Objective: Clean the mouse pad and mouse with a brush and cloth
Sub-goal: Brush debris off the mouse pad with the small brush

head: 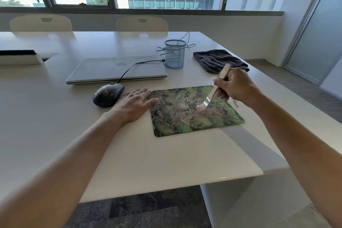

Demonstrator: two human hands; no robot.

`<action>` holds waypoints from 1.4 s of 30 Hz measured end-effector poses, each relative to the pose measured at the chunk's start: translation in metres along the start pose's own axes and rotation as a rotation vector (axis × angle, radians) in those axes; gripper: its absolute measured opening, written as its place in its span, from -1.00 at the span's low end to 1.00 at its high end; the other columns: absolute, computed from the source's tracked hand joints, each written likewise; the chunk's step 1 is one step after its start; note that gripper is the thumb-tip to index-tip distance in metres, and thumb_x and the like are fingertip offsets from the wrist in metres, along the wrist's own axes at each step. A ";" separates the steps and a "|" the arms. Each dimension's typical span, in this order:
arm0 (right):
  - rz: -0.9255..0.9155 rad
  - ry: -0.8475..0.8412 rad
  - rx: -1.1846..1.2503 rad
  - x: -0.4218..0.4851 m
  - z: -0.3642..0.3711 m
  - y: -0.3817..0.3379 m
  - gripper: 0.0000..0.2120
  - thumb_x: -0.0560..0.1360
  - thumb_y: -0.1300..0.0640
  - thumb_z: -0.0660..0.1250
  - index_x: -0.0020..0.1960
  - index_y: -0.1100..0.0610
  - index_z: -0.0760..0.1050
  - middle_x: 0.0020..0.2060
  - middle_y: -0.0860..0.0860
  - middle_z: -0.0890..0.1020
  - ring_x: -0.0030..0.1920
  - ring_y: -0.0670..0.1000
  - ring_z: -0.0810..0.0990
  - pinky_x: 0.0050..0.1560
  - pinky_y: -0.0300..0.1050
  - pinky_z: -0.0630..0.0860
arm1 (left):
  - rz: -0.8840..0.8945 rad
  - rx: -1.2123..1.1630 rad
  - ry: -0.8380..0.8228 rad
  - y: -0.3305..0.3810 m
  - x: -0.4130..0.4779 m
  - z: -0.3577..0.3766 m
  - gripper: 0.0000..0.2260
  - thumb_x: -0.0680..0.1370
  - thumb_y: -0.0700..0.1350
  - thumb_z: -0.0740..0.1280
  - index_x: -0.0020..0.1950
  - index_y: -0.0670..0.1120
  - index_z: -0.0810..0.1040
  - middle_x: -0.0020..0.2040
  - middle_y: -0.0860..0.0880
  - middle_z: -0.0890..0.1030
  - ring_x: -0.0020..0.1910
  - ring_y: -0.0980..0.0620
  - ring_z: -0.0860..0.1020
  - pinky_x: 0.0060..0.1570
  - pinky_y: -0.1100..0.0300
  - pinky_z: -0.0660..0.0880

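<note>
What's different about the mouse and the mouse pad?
The mouse is black and rounded; the pad is green, patterned and flat. The brush in the right hand touches the pad, not the mouse. Both lie on the table with brownish specks on them.

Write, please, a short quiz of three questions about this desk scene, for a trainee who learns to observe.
1. True or false: the cloth lies on the mouse pad.
2. The right hand grips: A the brush; B the cloth; C the mouse.
3. Short answer: the left hand rests flat on the table between which two things?

Key: 1 false, the cloth lies on the table beyond the pad. 2 A. 3 the mouse and the mouse pad.
</note>
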State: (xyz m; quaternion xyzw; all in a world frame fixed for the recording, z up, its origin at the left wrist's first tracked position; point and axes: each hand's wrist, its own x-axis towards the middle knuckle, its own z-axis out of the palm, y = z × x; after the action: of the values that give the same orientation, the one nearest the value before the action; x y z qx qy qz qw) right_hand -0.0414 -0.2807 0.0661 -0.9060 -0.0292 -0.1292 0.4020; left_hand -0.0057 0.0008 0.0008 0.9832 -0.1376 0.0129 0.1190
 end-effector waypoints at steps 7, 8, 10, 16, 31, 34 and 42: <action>-0.080 -0.003 0.078 0.001 0.014 -0.025 -0.78 0.52 0.17 0.30 -0.26 0.23 0.54 -0.62 -0.06 0.56 -0.62 -0.19 0.51 -0.54 -0.39 0.48 | 0.005 -0.001 0.007 -0.001 0.002 0.002 -0.43 0.55 0.27 -0.04 0.51 0.05 0.10 0.54 0.04 0.07 0.51 0.10 0.01 0.45 0.02 -0.07; -0.090 -0.020 0.119 -0.001 0.021 -0.029 -0.79 0.52 0.16 0.30 -0.22 0.27 0.55 -0.55 -0.03 0.58 -0.61 -0.19 0.52 -0.51 -0.37 0.51 | 0.004 0.001 0.007 -0.002 0.002 0.002 -0.42 0.55 0.27 -0.04 0.51 0.04 0.10 0.54 0.04 0.07 0.51 0.10 0.01 0.45 0.02 -0.06; -0.100 -0.066 0.201 -0.006 0.036 -0.037 -0.78 0.52 0.16 0.29 -0.16 0.32 0.56 -0.46 0.04 0.60 -0.59 -0.17 0.54 -0.48 -0.34 0.54 | 0.003 0.004 0.006 -0.002 0.002 0.002 -0.42 0.55 0.27 -0.04 0.51 0.04 0.09 0.54 0.04 0.07 0.51 0.10 0.01 0.45 0.02 -0.07; -0.085 -0.101 0.174 -0.009 0.046 -0.033 -0.75 0.54 0.17 0.28 -0.18 0.34 0.57 -0.48 0.04 0.60 -0.59 -0.14 0.54 -0.45 -0.26 0.58 | 0.003 0.003 0.009 -0.003 0.003 0.003 -0.42 0.55 0.28 -0.05 0.51 0.05 0.10 0.54 0.04 0.08 0.51 0.10 0.01 0.47 0.02 -0.06; -0.029 -0.038 -0.029 0.010 -0.008 -0.013 -0.72 0.53 0.15 0.29 -0.33 0.22 0.54 -0.62 -0.06 0.57 -0.59 -0.12 0.56 -0.50 -0.34 0.52 | 0.009 0.001 0.018 -0.003 0.003 0.003 -0.43 0.56 0.26 -0.03 0.51 0.04 0.12 0.54 0.03 0.09 0.51 0.10 0.02 0.47 0.00 -0.05; -0.054 -0.093 0.138 0.001 0.008 -0.016 -0.74 0.53 0.15 0.30 -0.29 0.24 0.56 -0.57 -0.03 0.60 -0.55 -0.09 0.58 -0.46 -0.27 0.56 | 0.012 -0.001 0.017 -0.003 0.003 0.003 -0.43 0.56 0.26 -0.03 0.51 0.04 0.12 0.54 0.03 0.09 0.51 0.10 0.02 0.47 0.00 -0.05; 0.007 -0.057 0.036 0.005 -0.013 0.008 -0.74 0.53 0.16 0.30 -0.29 0.26 0.55 -0.59 -0.02 0.60 -0.58 -0.11 0.56 -0.50 -0.33 0.52 | 0.013 -0.005 0.017 -0.003 0.003 0.003 -0.44 0.56 0.25 -0.03 0.51 0.04 0.12 0.54 0.03 0.09 0.51 0.10 0.02 0.46 0.03 -0.06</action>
State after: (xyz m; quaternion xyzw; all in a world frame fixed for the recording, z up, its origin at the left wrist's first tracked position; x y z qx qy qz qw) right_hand -0.0381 -0.2956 0.0696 -0.9021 -0.0400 -0.1013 0.4175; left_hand -0.0018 0.0020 -0.0028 0.9818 -0.1430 0.0219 0.1228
